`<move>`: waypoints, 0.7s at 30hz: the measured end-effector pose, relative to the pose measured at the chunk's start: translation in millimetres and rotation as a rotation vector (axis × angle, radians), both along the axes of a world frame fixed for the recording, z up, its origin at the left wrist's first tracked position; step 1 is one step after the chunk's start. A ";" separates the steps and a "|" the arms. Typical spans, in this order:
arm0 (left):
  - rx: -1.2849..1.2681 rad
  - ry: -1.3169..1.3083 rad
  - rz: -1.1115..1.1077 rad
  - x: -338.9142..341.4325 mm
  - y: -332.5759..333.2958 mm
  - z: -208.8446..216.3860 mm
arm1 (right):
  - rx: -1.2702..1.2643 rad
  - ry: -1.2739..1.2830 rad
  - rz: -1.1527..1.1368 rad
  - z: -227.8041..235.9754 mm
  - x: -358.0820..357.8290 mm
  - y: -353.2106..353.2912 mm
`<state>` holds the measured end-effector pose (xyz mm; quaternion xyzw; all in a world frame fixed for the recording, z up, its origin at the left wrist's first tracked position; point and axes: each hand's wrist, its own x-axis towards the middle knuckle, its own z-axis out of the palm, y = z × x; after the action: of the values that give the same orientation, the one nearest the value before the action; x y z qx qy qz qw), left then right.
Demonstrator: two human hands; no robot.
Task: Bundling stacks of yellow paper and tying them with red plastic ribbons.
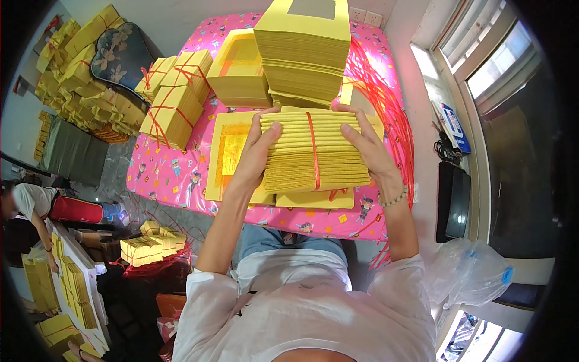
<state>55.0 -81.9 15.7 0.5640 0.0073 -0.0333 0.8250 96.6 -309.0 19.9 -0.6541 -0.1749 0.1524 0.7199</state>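
Between my two hands is a thick bundle of folded yellow paper [288,158], tilted so its layered edges face me. A red strap [313,148] runs down its middle. My left hand [254,154] grips the left side, thumb on the front edge. On the opposite side my right hand [375,154], with a beaded bracelet at the wrist, holds it the same way. Under the bundle lie yellow sheets, one with an orange printed patch [232,148]. Just beyond rises a tall stack of yellow paper [304,69], beside a lower stack with orange print [241,84].
The table has a pink patterned cover [181,187]. Tied yellow bundles [172,111] sit at its left, loose red straps [395,114] along its right. A chair [123,57] and piled bundles [78,90] stand far left. Another person [36,199] works at a white table [93,289].
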 end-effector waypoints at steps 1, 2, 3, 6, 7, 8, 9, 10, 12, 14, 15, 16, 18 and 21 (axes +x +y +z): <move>-0.002 0.004 0.000 -1.0 -1.0 -1.5 | -0.002 0.004 0.000 -0.7 -1.5 -0.5; 0.000 -0.043 0.010 -2.7 -2.5 -1.4 | -0.001 -0.002 -0.008 -0.5 -3.6 -0.6; 0.003 -0.091 0.021 -3.5 -3.4 -2.1 | 0.001 -0.009 -0.016 -0.4 -4.5 -0.4; 0.009 -0.139 0.053 -1.8 -3.6 -6.2 | 0.016 -0.014 -0.005 0.1 -3.4 2.0; 0.007 -0.136 0.053 -1.8 -3.1 -6.1 | 0.015 -0.011 -0.005 2.2 -3.5 2.9; 0.013 -0.102 0.048 -1.3 -3.3 -4.7 | 0.030 0.032 0.008 5.4 -3.1 3.1; 0.019 -0.069 0.043 -0.5 -3.2 -3.0 | 0.045 0.074 0.021 7.2 -2.0 3.2; 0.017 -0.069 0.043 1.6 -1.8 -0.5 | 0.044 0.074 0.021 5.7 1.3 2.0; 0.079 0.039 0.025 8.3 4.9 4.1 | 0.125 0.154 -0.027 0.5 10.4 0.2; 0.042 0.048 0.042 20.5 11.2 3.6 | 0.125 0.190 -0.084 1.4 19.7 3.3; 0.004 0.055 0.057 23.4 13.0 3.6 | 0.124 0.226 -0.142 1.7 21.6 5.2; 0.005 0.056 0.058 22.3 9.8 2.3 | 0.124 0.226 -0.141 1.5 21.3 7.7; 0.203 -0.026 0.162 21.9 -3.2 -0.3 | 0.026 0.143 -0.110 0.4 22.6 10.6; 0.207 -0.025 0.132 22.6 -0.3 -4.9 | 0.017 0.143 -0.039 3.9 22.1 8.3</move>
<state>77.6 -82.2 10.9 0.6449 0.0377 0.0291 0.7628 118.7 -300.6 23.8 -0.6387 -0.1116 0.1834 0.7389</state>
